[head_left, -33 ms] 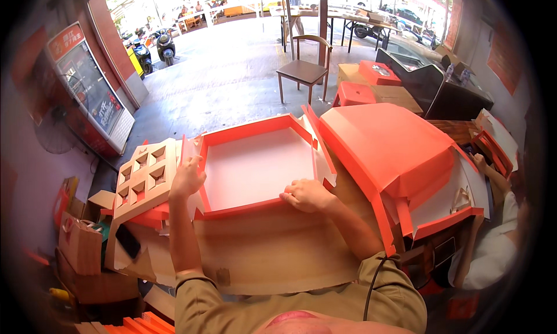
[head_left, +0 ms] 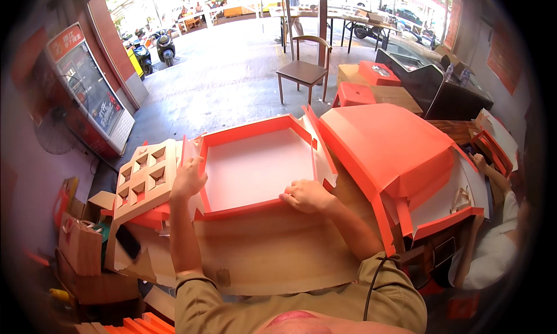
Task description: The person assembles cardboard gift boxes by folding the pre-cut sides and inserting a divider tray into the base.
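Box tray (head_left: 258,168): orange-rimmed, shallow, lies flat on the brown worktop (head_left: 278,255).
Left hand (head_left: 188,180): fingers gripping the tray's left wall.
Right hand (head_left: 306,196): fingers curled, pressing the tray's near rim.

The left hand (head_left: 187,180) gripped the left wall of the orange box tray (head_left: 255,165), fingers curled over its edge, forearm rising straight from below. The right hand (head_left: 306,196) pressed knuckles-up on the tray's near wall, its forearm angled in from the right.
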Available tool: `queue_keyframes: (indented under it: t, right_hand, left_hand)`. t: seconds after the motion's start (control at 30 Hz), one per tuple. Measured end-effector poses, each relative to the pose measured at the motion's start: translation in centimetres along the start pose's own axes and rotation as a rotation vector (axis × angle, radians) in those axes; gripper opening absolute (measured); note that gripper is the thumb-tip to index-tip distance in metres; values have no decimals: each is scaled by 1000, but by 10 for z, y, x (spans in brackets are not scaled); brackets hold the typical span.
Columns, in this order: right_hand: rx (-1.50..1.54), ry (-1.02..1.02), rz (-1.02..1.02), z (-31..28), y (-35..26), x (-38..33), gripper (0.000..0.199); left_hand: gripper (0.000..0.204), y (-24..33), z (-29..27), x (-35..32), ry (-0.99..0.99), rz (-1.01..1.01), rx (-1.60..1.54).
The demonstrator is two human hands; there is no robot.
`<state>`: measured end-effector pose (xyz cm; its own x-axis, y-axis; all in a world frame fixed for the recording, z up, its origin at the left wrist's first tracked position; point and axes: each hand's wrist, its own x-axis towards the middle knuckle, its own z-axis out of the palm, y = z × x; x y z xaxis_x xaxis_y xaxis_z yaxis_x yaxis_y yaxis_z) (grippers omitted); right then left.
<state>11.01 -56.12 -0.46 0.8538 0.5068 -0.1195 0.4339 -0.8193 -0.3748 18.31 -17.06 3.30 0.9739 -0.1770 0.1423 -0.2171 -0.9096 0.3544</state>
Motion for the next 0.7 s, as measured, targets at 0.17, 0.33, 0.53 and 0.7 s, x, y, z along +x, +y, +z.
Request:
queue_keyframes:
  t: [0.17, 0.33, 0.53, 0.7]
  right_hand:
    - [-74, -4, -42, -8, -8, -5, 61]
    - [0, 74, -71, 2, 4, -1, 54]
    - [107, 402, -79, -17, 15, 0, 27]
    - [111, 771, -7, -19, 38, 4, 29]
  left_hand:
    - [45, 30, 5, -9, 218, 240, 241]
    - [39, 100, 2, -28, -242, 316, -5]
    - [49, 129, 44, -30, -596, 324, 66]
    - [45, 136, 52, -32, -628, 366, 147]
